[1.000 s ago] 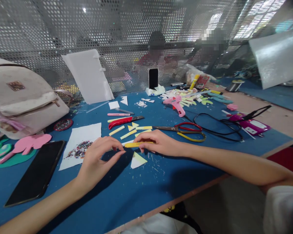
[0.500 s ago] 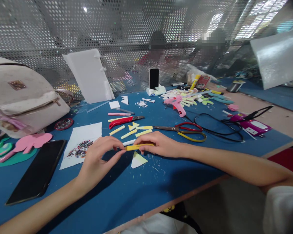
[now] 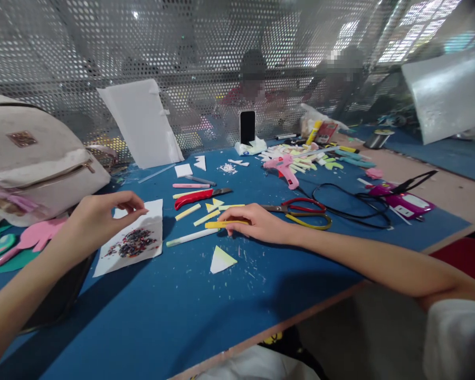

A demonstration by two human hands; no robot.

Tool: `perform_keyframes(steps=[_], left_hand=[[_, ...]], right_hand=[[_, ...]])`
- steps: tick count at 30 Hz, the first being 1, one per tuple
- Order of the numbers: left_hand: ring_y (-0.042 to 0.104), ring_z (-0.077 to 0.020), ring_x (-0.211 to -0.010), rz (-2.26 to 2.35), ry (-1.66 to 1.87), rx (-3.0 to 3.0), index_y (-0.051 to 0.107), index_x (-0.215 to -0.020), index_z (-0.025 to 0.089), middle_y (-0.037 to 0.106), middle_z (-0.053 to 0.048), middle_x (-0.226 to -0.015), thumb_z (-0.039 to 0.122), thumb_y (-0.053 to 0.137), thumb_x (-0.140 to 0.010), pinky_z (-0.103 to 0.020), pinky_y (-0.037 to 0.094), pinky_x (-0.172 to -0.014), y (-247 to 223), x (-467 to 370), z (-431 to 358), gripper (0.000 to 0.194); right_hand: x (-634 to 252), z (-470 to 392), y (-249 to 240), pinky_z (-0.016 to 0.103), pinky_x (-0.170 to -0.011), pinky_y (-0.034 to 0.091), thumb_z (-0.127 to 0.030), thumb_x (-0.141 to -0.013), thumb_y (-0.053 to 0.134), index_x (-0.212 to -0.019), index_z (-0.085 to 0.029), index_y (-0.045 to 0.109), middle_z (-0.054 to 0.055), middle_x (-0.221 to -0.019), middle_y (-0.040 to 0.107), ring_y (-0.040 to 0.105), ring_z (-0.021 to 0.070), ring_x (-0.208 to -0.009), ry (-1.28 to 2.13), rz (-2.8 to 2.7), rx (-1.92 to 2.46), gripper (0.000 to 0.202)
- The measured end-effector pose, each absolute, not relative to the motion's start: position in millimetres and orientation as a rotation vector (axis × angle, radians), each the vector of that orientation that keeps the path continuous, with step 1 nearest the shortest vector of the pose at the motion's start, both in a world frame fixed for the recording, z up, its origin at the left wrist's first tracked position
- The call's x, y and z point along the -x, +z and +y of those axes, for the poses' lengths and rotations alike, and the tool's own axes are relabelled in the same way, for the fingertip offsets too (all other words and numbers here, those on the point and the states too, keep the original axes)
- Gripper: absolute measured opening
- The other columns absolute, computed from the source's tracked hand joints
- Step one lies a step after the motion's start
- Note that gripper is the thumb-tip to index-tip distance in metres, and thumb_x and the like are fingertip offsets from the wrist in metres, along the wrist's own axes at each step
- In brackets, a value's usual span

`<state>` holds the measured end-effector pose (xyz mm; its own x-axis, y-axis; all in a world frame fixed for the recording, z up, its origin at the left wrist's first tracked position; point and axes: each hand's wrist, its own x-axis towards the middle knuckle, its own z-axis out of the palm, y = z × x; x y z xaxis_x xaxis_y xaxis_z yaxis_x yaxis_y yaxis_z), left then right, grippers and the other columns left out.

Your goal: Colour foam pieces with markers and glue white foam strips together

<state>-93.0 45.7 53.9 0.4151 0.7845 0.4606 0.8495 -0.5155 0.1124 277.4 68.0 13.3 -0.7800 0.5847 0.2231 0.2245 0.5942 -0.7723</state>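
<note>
My right hand (image 3: 259, 224) grips a slim yellow strip (image 3: 212, 225), held level just above the table, its left end sticking out past the fingers. My left hand (image 3: 98, 219) hovers over the left edge of a white sheet (image 3: 155, 214) that bears a heap of small dark and red bits (image 3: 136, 244). Its thumb and forefinger meet in a pinch; anything between them is too small to make out. Below the yellow strip lies a white pen-like stick (image 3: 193, 237) with a greenish tip. Nearer me is a pale yellow and white triangle (image 3: 222, 260).
Scissors (image 3: 304, 207), a red-handled cutter (image 3: 193, 198) and several pale yellow strips (image 3: 188, 212) lie beyond my hands. A pink glue gun (image 3: 283, 169) rests before piled foam scraps. At left are a backpack (image 3: 43, 158) and a dark tablet (image 3: 55, 301). A phone (image 3: 247, 126) stands upright.
My left hand has left the end of the yellow strip and moved left, over the sheet with the bits. My right hand keeps hold of the strip. More of the white stick shows.
</note>
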Motion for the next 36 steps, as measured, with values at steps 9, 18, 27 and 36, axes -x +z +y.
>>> perform_keyframes(steps=[9, 18, 27, 36], left_hand=[[0.069, -0.0096, -0.072, -1.441, -0.876, 2.457, 0.071, -0.093, 0.021, 0.072, 0.007, -0.082, 0.039, 0.072, -0.092, -0.019, 0.054, -0.065, 53, 95, 39, 0.018], [0.066, -0.0149, -0.084, -0.986, -1.113, 2.349, 0.073, -0.095, 0.029, 0.074, 0.004, -0.094, 0.011, 0.073, -0.087, -0.031, 0.052, -0.079, 75, 43, -4, 0.019], [0.068, -0.0174, -0.088, -1.126, -0.817, 2.709, 0.065, -0.112, 0.015, 0.068, -0.005, -0.106, 0.035, 0.063, -0.1, -0.036, 0.059, -0.078, 66, -16, 135, 0.024], [0.065, -0.0236, -0.107, -1.283, -0.462, 2.7, 0.061, -0.126, 0.018, 0.062, -0.01, -0.127, 0.037, 0.063, -0.099, -0.045, 0.057, -0.091, 51, -90, 270, 0.034]], right_hand=[[-276, 70, 11, 0.024, -0.07, 0.045, -0.028, -0.101, 0.054, -0.115, -0.016, 0.067, 0.002, -0.085, 0.072, 0.062, 0.0103, -0.071, 1.022, -2.372, 0.637, 0.022], [-275, 71, 9, 0.023, -0.069, 0.045, -0.027, -0.102, 0.054, -0.114, -0.015, 0.067, 0.001, -0.085, 0.072, 0.062, 0.0103, -0.071, 0.97, -2.416, 0.614, 0.021], [-274, 66, 6, 0.025, -0.076, 0.045, -0.031, -0.102, 0.057, -0.117, -0.019, 0.069, 0.005, -0.105, 0.075, 0.068, 0.0164, -0.088, 0.823, -2.543, 0.549, 0.023], [-278, 69, 4, 0.026, -0.079, 0.049, -0.034, -0.103, 0.055, -0.119, -0.018, 0.068, 0.006, -0.112, 0.074, 0.069, 0.018, -0.094, 0.741, -2.591, 0.517, 0.025]])
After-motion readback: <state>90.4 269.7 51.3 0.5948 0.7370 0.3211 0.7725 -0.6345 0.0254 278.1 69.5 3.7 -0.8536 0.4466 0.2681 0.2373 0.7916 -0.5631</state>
